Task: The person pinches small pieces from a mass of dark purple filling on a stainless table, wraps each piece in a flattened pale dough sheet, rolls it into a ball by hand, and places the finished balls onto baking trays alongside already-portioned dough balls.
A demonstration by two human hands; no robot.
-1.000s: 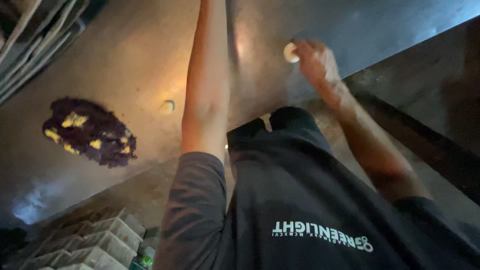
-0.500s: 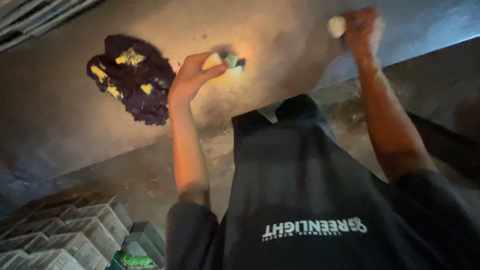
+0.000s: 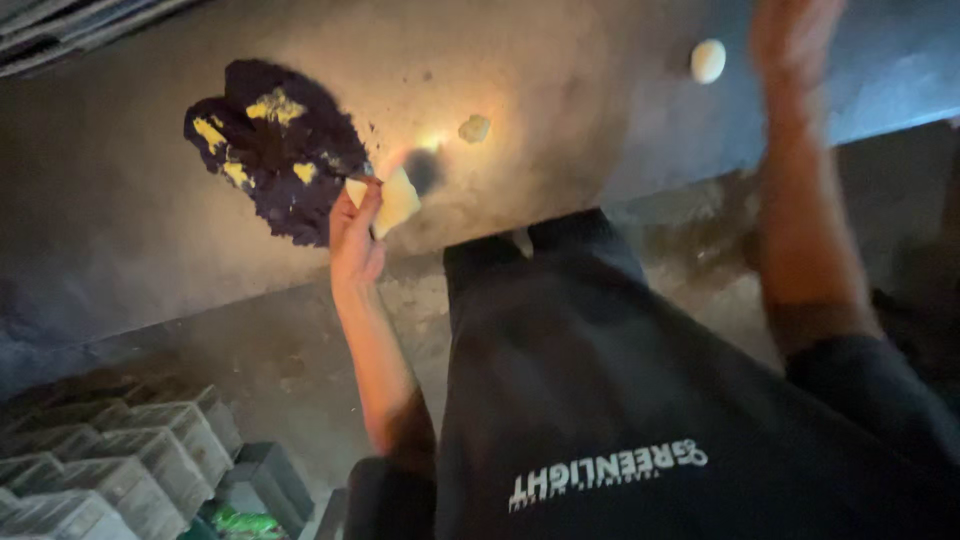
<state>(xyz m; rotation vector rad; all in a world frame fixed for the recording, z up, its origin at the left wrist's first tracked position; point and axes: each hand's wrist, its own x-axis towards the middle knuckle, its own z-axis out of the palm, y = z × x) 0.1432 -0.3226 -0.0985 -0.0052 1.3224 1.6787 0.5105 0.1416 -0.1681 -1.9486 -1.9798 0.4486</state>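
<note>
Left hand (image 3: 355, 235) is pinching a pale yellow flat piece (image 3: 397, 200), roughly triangular, between thumb and fingers, held just above the grey tabletop (image 3: 120, 230). A second smaller yellow bit (image 3: 355, 190) shows at the fingertips, touching the hand. The piece's long axis runs roughly up and away from the person, tilted slightly to the right. Just to the left of the hand, touching or nearly so, lies the dark purple mound (image 3: 275, 150) with yellow flecks in it; the held piece sits at the mound's right edge. Further right on the tabletop, a small pale lump (image 3: 474, 128) lies apart from the hand, near a bright light spot. The right hand (image 3: 790, 40) is raised at the top of the frame, motion-blurred; fingers look loosely spread, but whether it grips anything cannot be told. A small whitish ball (image 3: 707, 61) sits just beside it to the left, touching or not is unclear. The left hand is much nearer the mound and the lump; the right hand is nearer the ball. Grey stacked crates (image 3: 110, 460) at bottom left, on the floor below. Dark shirt (image 3: 620, 400) fills the lower middle.
</note>
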